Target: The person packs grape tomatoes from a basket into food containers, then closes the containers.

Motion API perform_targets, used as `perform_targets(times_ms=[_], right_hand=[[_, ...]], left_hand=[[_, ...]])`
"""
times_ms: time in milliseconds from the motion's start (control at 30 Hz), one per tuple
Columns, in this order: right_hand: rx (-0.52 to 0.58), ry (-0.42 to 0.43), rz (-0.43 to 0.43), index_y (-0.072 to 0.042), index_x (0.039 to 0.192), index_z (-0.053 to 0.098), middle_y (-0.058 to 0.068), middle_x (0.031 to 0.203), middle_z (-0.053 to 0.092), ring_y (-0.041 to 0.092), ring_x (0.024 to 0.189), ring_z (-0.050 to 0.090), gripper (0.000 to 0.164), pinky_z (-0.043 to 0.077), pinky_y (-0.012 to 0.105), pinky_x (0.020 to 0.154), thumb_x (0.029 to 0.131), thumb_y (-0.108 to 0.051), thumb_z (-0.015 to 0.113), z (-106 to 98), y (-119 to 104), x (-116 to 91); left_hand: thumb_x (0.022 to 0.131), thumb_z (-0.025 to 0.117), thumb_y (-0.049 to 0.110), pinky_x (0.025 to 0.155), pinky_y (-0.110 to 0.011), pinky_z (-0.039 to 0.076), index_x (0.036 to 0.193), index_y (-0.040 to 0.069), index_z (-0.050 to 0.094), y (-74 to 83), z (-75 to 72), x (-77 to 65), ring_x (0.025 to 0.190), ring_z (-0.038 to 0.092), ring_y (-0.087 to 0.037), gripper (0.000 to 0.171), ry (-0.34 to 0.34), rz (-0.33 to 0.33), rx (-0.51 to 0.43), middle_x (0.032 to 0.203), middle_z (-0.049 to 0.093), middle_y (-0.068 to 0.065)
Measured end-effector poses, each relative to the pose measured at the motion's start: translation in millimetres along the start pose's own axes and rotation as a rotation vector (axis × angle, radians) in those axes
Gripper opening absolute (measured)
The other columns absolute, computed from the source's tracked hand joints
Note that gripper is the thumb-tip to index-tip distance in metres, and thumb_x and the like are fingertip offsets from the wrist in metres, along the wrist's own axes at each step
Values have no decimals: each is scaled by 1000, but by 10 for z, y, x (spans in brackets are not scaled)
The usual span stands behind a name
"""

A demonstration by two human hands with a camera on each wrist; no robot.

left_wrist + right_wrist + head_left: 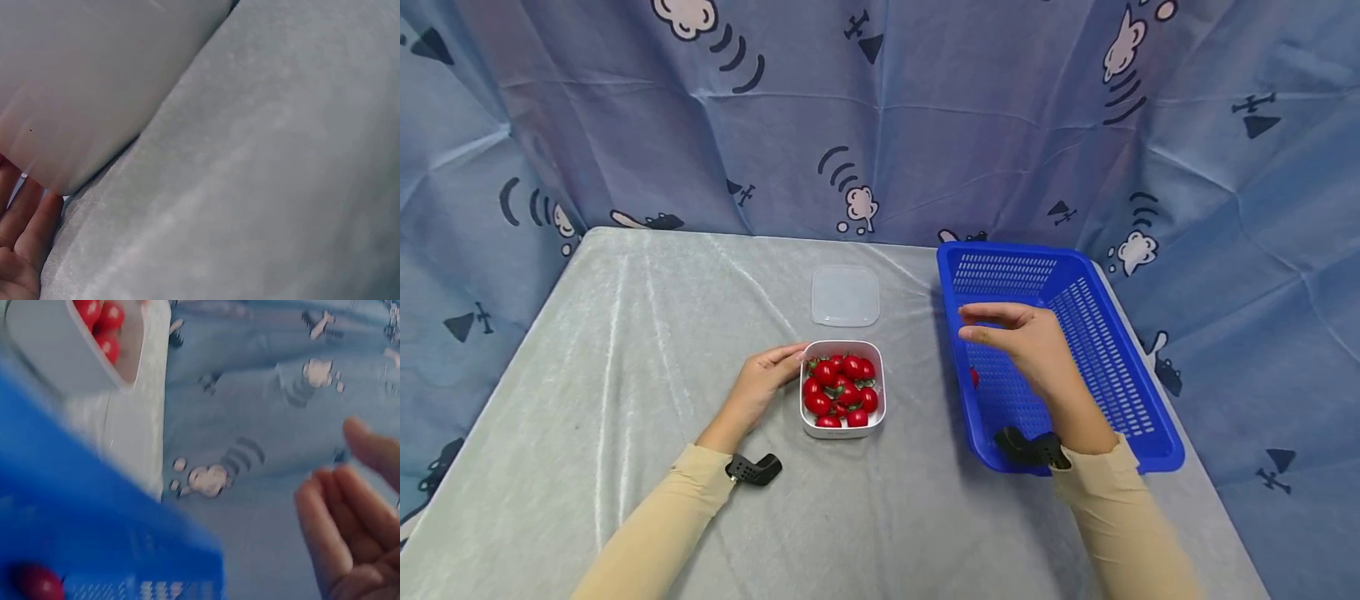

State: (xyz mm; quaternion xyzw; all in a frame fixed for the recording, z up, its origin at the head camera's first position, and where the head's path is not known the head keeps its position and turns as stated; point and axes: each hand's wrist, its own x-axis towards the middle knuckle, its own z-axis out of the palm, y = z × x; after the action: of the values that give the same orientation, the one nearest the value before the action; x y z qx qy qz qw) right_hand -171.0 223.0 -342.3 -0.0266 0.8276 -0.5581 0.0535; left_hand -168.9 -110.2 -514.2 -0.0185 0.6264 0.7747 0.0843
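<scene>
A white plastic container filled with several red cherry tomatoes stands mid-table. My left hand touches its left back corner, and in the left wrist view the fingers lie fairly straight against the container's wall. Above the left part of a blue plastic basket hovers my right hand, thumb and fingers apart with nothing between them. Inside that basket, near its left wall, is one cherry tomato, seen also as a red tomato in the right wrist view.
Behind the container a clear, rounded-square lid lies flat. Pale velvety cloth covers the table. A patterned blue curtain hangs along the back and sides, and the basket stands near the right table edge.
</scene>
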Motion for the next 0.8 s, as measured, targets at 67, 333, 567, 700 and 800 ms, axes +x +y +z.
perform_targets(times_ms=[67,333,567,700,800], right_hand=[[24,-31,9,2,119,69,-16,99,75,2,95,71,40,55,14,87,86,-19,79,-91,80,61],[24,-91,119,4,125,65,-19,98,74,-3,95,69,47,55,13,84,88,-22,77,-347,439,317],[-5,-209,175,7,134,56,-4,117,74,-1,103,68,56,54,14,89,91,-23,74,-424,635,445],[-89,-238,211,1,136,58,14,135,64,-3,104,66,56,51,30,105,91,-28,74,-442,726,491],[-148,-274,252,-2,136,58,18,138,60,-4,103,65,56,43,45,115,91,-31,73,-456,813,524]], left_hand=[[99,60,11,90,-15,54,133,-14,53,2,-1,-1,95,66,4,43,-3,2,-1,99,71,21],[99,60,10,89,-15,55,133,-14,54,19,8,-9,94,66,4,42,-5,-1,-9,97,72,22],[99,60,12,90,-15,55,133,-14,54,3,4,-3,94,66,4,43,-9,-5,-3,99,72,20],[99,60,12,91,-16,55,133,-14,54,-3,-2,2,94,66,4,44,-11,-1,-2,99,72,20],[99,60,12,90,-15,54,133,-14,54,-6,-6,5,94,66,4,43,-6,0,-4,98,72,21]])
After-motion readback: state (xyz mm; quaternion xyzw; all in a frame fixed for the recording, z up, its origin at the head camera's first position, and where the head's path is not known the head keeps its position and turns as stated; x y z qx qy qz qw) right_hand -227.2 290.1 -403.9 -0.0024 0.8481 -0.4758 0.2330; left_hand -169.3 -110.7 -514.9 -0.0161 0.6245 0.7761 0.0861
